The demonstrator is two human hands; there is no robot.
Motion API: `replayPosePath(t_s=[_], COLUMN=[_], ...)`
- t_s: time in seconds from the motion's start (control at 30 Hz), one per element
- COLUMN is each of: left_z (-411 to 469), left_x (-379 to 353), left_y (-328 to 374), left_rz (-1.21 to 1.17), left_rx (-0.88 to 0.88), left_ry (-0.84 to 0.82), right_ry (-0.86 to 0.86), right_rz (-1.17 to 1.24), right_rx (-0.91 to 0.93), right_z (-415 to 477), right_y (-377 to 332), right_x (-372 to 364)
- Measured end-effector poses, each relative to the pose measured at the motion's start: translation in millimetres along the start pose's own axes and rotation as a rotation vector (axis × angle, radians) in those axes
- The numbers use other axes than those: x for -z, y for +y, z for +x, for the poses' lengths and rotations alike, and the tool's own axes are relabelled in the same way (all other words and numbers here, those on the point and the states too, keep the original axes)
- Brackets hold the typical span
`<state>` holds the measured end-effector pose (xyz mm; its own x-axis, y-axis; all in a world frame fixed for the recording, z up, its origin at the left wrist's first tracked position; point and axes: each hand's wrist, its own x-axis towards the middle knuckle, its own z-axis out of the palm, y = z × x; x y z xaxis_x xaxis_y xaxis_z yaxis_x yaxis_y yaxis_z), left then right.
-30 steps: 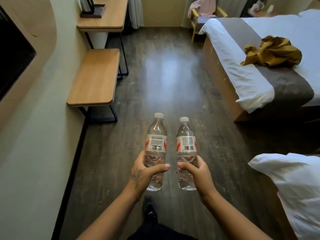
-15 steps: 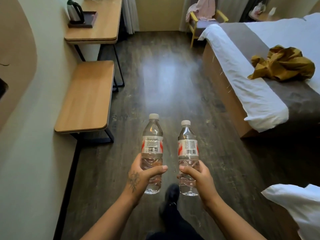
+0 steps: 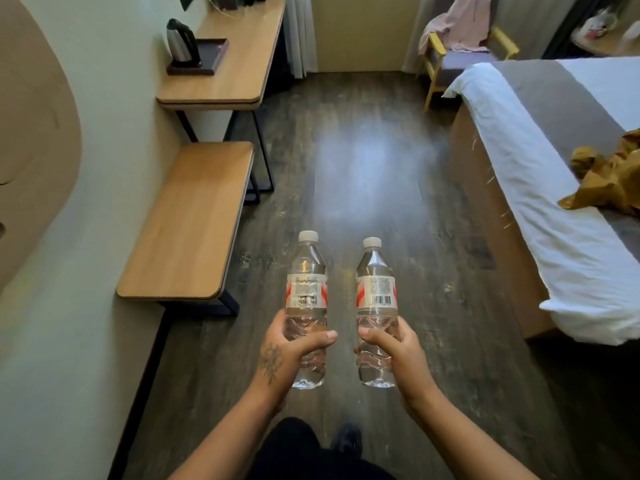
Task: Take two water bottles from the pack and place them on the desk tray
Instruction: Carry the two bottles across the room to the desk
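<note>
Left hand (image 3: 287, 348): you are wrapping it around the lower body of the left bottle (image 3: 306, 306), holding it upright above the floor (image 3: 367, 188).
Right hand (image 3: 398, 348): you are gripping the right bottle (image 3: 376, 306) the same way, upright, just beside the other but not touching it.
Step in hand: you are carrying both bottles toward the counter; picking from the pack looks done, and no pack is in view.
Tray (image 3: 204, 58): it is sitting on the far counter (image 3: 235, 74) by the left wall, well apart from your hands, with a kettle (image 3: 180, 43) standing on it.
Next move: you are needing to walk past the low bench (image 3: 190, 220) and set both bottles on the tray's bare part beside the kettle.
Count: two bottles, two hands, one tray, one kettle.
</note>
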<state>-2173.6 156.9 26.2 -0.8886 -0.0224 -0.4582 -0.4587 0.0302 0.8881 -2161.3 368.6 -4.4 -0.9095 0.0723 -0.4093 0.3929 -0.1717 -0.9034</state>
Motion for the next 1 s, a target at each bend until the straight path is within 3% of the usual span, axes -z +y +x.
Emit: replayPosePath(t_s=[1.0], left_z=[452], left_x=[-11], left_y=[226], left_rz=[-0.002], left_rx=[0.027], left_ry=[-0.113], right_ry=[0.109], right_rz=[-0.067], right_rx=[0.021], right_z=[445], right_y=[-200], right_x=[-60])
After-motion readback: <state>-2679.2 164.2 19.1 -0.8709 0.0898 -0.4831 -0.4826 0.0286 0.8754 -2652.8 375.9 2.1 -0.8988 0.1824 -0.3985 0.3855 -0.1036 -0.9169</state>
